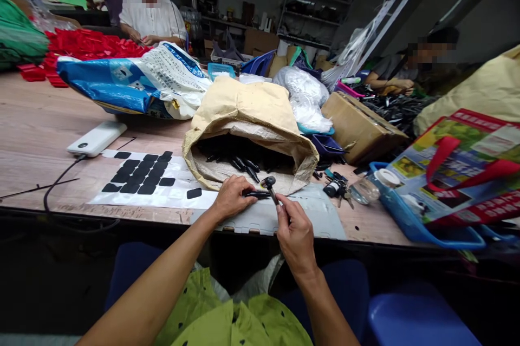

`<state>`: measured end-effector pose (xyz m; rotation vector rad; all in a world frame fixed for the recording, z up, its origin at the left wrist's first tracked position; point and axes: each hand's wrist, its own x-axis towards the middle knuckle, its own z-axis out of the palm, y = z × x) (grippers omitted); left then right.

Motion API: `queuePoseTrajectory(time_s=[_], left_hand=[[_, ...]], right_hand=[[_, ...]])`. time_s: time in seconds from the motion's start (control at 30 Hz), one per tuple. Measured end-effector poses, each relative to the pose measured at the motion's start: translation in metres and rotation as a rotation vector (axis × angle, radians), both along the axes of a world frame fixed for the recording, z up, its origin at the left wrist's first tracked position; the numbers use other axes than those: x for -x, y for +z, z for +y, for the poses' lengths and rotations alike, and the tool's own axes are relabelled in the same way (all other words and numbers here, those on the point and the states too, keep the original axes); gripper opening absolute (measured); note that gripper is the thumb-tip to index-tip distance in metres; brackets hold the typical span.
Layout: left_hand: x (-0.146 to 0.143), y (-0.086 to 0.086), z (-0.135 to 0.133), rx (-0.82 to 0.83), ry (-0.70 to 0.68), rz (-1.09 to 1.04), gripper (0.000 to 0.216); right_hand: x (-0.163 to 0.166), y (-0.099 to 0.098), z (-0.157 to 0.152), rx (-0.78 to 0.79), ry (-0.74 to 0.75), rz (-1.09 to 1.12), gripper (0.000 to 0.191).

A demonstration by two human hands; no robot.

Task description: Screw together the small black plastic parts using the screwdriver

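My left hand (233, 197) rests at the table's front edge, its fingers closed on a slim black pen-like piece (260, 194) that lies over a grey board (312, 213). In my right hand (296, 227) is a small hammer-like tool (268, 182) with a rounded dark head and a thin shaft. Its head is close above the black piece; whether they touch I cannot tell. Just behind both hands, an open tan sack (247, 99) lies with its mouth toward me, and several similar black pieces (244, 164) show inside.
Left of the sack, black rounded patches (138, 175) lie on a white sheet, near a white power bank (97, 138) with a cable. Keys (339, 186), a clear jar (365, 189) and a blue basket (442, 235) are at right. Several people sit beyond.
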<state>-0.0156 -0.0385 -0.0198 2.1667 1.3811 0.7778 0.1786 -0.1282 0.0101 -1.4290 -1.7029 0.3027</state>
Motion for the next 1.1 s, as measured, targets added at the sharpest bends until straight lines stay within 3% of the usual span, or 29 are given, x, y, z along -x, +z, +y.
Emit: queuePoseTrajectory(time_s=[0.2,0.37,0.6,0.87,1.1], left_hand=[[0.000,0.001,-0.001,-0.008,0.010,-0.009,0.017],[-0.001,0.000,0.000,-0.016,0.009,-0.009,0.018],[0.000,0.000,-0.002,-0.020,0.011,-0.009,0.020],[0.001,0.005,-0.004,-0.025,0.014,-0.083,0.017],[0.002,0.005,-0.005,-0.026,-0.002,-0.046,0.027]], right_hand=[[0.006,-0.004,-0.003,0.070,-0.001,-0.158,0.034],[0.001,-0.003,-0.004,0.016,-0.053,-0.138,0.035],[-0.007,-0.006,-0.004,0.054,-0.061,-0.123,0.035],[-0.039,-0.012,0.027,0.067,-0.327,-0.333,0.031],[-0.041,-0.029,0.036,0.067,-0.426,-0.596,0.029]])
